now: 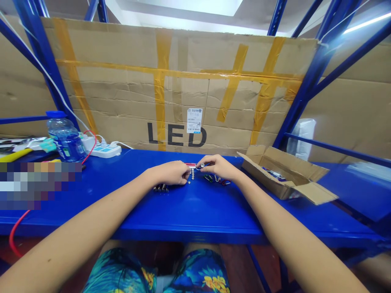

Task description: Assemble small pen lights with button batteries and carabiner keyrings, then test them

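Near the middle of the blue table [195,207], my left hand [174,172] is closed, fingertips down beside a row of small shiny pieces [192,174]; what it holds, if anything, is hidden. A red and silver tube-shaped item [191,165] lies between my hands, its left end behind my left fingers. My right hand [217,167] pinches a small round silver piece [202,165] at the right end of that item. Several carabiner-like clips [216,179] rest just below my right hand. Dark metal cylinders [161,188] lie under my left wrist.
An open cardboard box [284,175] with small items inside stands at the right. A blue-capped bottle [65,138] and a white power strip [105,149] stand at the left, near a red cable [90,148]. A large cardboard panel [128,97] borders the table's back.
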Demonstrator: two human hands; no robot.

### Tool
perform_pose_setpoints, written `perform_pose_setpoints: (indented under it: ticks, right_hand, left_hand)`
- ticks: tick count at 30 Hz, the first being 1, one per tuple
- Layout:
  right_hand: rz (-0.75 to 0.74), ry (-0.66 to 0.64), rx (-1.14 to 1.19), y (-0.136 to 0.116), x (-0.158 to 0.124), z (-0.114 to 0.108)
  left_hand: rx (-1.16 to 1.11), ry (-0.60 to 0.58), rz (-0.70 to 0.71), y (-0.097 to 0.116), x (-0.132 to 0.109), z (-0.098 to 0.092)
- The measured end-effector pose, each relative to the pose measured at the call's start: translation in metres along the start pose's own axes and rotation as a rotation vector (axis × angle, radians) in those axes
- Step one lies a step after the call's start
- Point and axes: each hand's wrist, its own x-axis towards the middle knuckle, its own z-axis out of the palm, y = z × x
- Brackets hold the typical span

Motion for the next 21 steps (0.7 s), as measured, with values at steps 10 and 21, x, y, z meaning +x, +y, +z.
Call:
perform_pose_setpoints:
  ticks: [10, 21]
  right_hand:
    - [0.039, -0.039, 0.012, -0.003, -0.001, 0.006]
    - [0.043, -0.087, 0.088, -0.004, -0.001, 0.010]
  left_hand:
    - [-0.075, 0.561, 0.138, 0.007, 0.008, 0.003]
    - [0.019, 0.501, 0.225, 0.008, 0.007, 0.007]
